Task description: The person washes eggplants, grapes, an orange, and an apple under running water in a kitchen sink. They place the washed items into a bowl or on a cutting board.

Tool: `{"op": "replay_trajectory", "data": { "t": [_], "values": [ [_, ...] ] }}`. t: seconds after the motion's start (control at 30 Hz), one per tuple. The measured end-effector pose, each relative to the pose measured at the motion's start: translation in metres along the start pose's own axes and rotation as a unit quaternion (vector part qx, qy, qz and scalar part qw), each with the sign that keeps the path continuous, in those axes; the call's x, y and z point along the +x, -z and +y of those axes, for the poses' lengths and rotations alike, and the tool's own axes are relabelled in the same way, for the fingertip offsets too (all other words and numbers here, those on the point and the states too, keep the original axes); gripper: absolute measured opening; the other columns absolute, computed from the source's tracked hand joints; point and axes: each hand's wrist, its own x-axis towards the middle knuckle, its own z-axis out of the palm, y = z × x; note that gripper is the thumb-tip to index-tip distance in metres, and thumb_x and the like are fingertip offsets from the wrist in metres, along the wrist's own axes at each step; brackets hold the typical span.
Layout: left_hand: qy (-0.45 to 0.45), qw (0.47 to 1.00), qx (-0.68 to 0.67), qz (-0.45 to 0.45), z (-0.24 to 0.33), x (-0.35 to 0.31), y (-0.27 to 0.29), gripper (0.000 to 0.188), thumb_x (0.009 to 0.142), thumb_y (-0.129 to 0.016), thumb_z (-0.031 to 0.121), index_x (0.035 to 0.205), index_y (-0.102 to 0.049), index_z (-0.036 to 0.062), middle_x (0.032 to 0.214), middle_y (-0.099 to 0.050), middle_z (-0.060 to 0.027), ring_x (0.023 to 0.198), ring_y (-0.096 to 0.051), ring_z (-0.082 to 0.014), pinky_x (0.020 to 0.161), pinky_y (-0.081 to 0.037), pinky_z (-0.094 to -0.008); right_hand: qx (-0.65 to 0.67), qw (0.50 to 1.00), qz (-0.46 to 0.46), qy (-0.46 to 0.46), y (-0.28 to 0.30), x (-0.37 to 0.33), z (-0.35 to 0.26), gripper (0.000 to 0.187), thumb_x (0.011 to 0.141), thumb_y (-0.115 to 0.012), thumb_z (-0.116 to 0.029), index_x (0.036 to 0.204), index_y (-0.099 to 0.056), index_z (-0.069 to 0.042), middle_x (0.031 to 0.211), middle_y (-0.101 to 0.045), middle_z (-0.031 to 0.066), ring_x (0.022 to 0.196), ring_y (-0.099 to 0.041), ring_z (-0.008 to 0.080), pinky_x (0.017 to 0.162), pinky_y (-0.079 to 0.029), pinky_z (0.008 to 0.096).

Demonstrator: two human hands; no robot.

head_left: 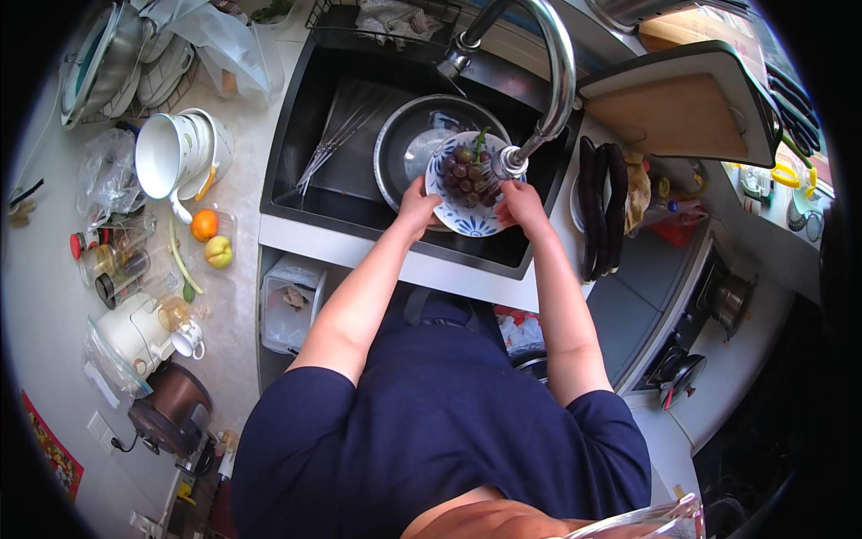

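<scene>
A white plate with blue leaf patterns (474, 225) is held over the black sink (359, 214), carrying a bunch of dark purple grapes (465, 176) with a green stem. My left hand (418, 208) grips the plate's left rim. On the opposite rim, my right hand (521, 203) is closed, just below the spray head of the chrome faucet (512, 162). Water seems to fall from the faucet onto the grapes. Beneath the plate, partly hidden by it, a round metal basin (388, 153) stands in the sink.
Metal skewers (337, 144) lie in the sink's left part. Long dark eggplants (603, 207) rest on the right counter, below a leaning cutting board (673, 117). Stacked white enamel pots (166, 154), an orange (205, 225) and a yellow-green fruit (218, 252) occupy the left counter.
</scene>
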Motion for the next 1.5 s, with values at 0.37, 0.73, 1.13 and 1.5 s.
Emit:
{"op": "replay_trajectory", "data": {
  "t": [0.37, 0.73, 1.13, 1.5],
  "values": [
    [-0.013, 1.0, -0.005, -0.016, 0.014, -0.004, -0.002, 0.056, 0.077, -0.05, -0.007, 0.131, -0.039, 0.0048, 0.119, -0.053, -0.0158, 0.105, -0.059, -0.0319, 0.079, -0.056, -0.0473, 0.085, 0.946, 0.088, 0.299, -0.041, 0.036, 0.015, 0.054, 0.078, -0.074, -0.026, 0.121, -0.052, -0.002, 0.116, -0.054, 0.0114, 0.111, -0.052, 0.0254, 0.095, -0.041, 0.0352],
    [-0.033, 0.997, -0.064, -0.014, 0.019, 0.003, 0.007, 0.057, 0.077, -0.049, -0.008, 0.132, -0.037, 0.0045, 0.12, -0.051, -0.0165, 0.106, -0.058, -0.0337, 0.079, -0.056, -0.049, 0.062, 0.974, 0.129, 0.174, -0.027, 0.0, -0.003, 0.029, 0.082, -0.067, -0.018, 0.103, -0.061, 0.0, 0.091, -0.063, 0.0089, 0.073, -0.062, 0.0172, 0.061, -0.052, 0.0307],
    [-0.013, 1.0, 0.012, -0.008, 0.017, 0.0, 0.016, 0.051, 0.078, -0.05, -0.006, 0.127, -0.043, 0.004, 0.114, -0.055, -0.0138, 0.101, -0.061, -0.0286, 0.077, -0.057, -0.0443, -0.069, 0.932, 0.158, 0.318, 0.004, -0.006, -0.011, 0.016, 0.083, -0.06, -0.008, 0.095, -0.059, 0.002, 0.087, -0.059, 0.0127, 0.08, -0.062, 0.024, 0.07, -0.048, 0.0315],
    [0.012, 0.998, -0.025, -0.052, 0.007, -0.006, 0.001, 0.055, 0.078, -0.049, -0.007, 0.131, -0.037, 0.003, 0.12, -0.053, -0.0163, 0.105, -0.059, -0.0323, 0.077, -0.057, -0.0456, -0.006, 0.95, 0.112, 0.291, -0.006, -0.002, 0.0, 0.026, 0.082, -0.06, -0.01, 0.107, -0.062, -0.003, 0.1, -0.063, 0.0129, 0.095, -0.06, 0.0264, 0.083, -0.046, 0.0328]
  ]
}}
